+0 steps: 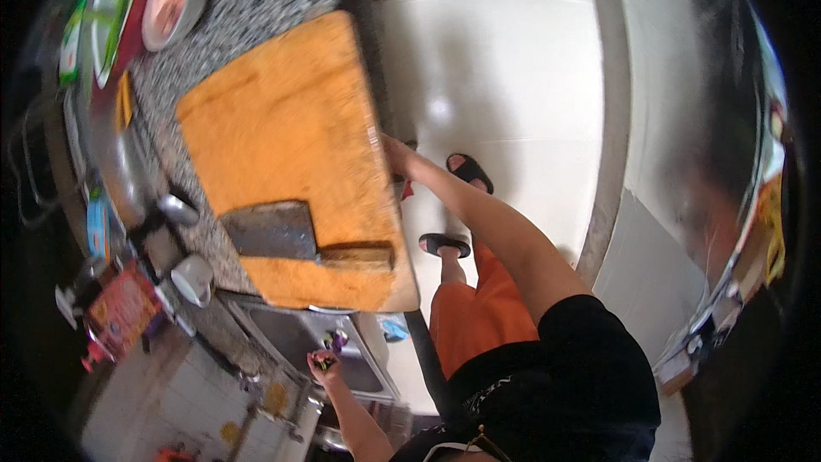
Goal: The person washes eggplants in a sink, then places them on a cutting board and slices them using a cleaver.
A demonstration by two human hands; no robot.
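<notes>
My left hand (323,365) is over the metal sink (295,334), its fingers curled around small dark and greenish bits that are too small to name. Purple and pale scraps (335,340) lie in the sink close to it. My right hand (397,156) is at the long edge of the wooden cutting board (282,133). Its fingers are mostly hidden by that edge, and a bit of something red (406,192) shows just below it. On the board lies a cleaver (272,229), its wooden handle (357,257) towards the board's edge.
Beyond the board, a white bowl (177,4) of pinkish food and a dish with green stalks (109,21) stand on the speckled counter (256,0). A white mug (193,281) and a pink pump bottle (120,312) are near the sink. Pale floor (487,51) lies beside the counter.
</notes>
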